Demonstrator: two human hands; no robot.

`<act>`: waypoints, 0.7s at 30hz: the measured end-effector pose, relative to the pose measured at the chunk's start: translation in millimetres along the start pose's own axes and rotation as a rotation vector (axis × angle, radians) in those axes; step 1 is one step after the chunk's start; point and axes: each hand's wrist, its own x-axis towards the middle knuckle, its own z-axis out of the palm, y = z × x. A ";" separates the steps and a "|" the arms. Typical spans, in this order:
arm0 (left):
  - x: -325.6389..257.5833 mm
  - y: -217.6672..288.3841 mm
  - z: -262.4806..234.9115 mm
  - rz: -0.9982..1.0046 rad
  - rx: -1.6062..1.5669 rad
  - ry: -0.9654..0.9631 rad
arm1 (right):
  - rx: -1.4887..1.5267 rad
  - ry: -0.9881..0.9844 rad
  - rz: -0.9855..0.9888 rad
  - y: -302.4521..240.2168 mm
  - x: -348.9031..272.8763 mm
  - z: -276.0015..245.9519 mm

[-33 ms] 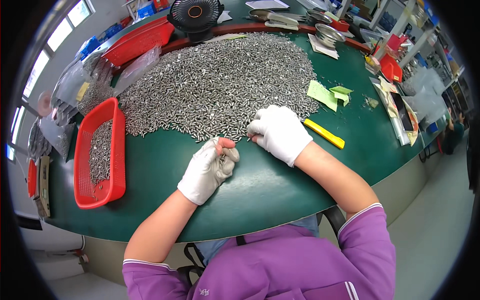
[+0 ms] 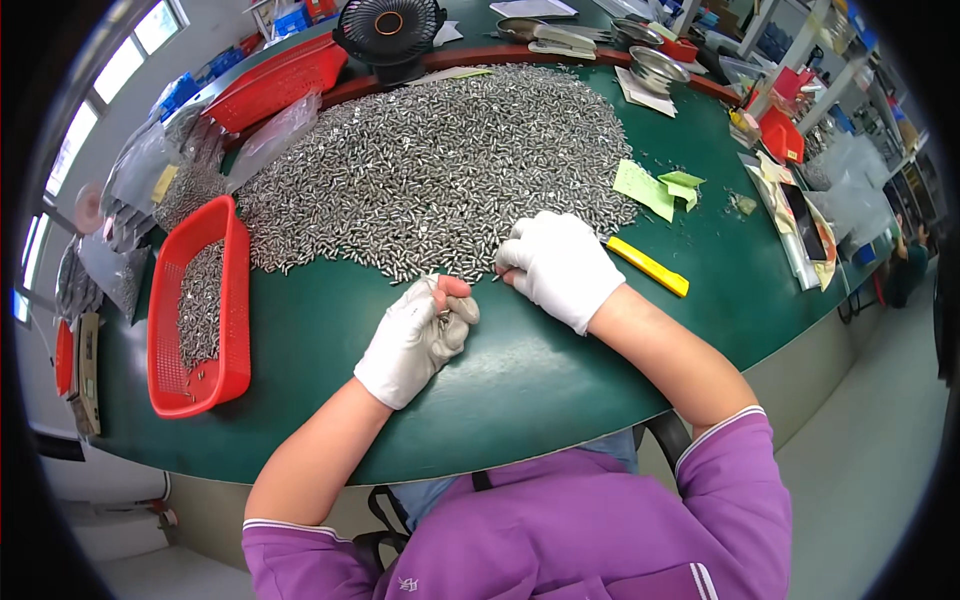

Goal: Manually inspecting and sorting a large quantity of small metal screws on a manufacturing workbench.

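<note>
Head view: small metal parts (image 2: 445, 318) clasped in the closed, gloved left hand (image 2: 418, 338), gloved right hand (image 2: 556, 266) curled, knuckles down, at the near edge of the metal-part pile (image 2: 440, 170), nothing visibly gripped, green table (image 2: 520, 380), red basket (image 2: 200, 305) at left, nothing altered from the earlier frame.

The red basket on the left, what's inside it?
The red basket holds a strip of small silvery metal pieces, like the big pile on the table. Its mesh floor shows around them; whatever lies beneath the pieces is covered.

2 gloved hands (image 2: 480, 310); 3 red baskets (image 2: 200, 300); 1 fan (image 2: 390, 25); 1 yellow cutter (image 2: 650, 267); metal pins (image 2: 440, 170) uncountable.
</note>
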 end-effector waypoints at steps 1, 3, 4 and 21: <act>-0.1 0.7 -2.2 -0.030 0.011 -0.018 | -0.046 0.005 0.013 -1.1 -2.2 1.2; 2.1 2.1 -3.8 -0.056 0.026 -0.039 | -0.095 0.015 0.025 -2.0 -4.1 3.8; 2.1 1.4 -3.5 -0.083 0.032 -0.035 | -0.035 0.049 0.026 -3.0 -5.7 5.0; -8.2 1.6 -2.0 -0.083 0.151 0.007 | 0.580 0.114 0.111 -18.7 -6.1 -6.4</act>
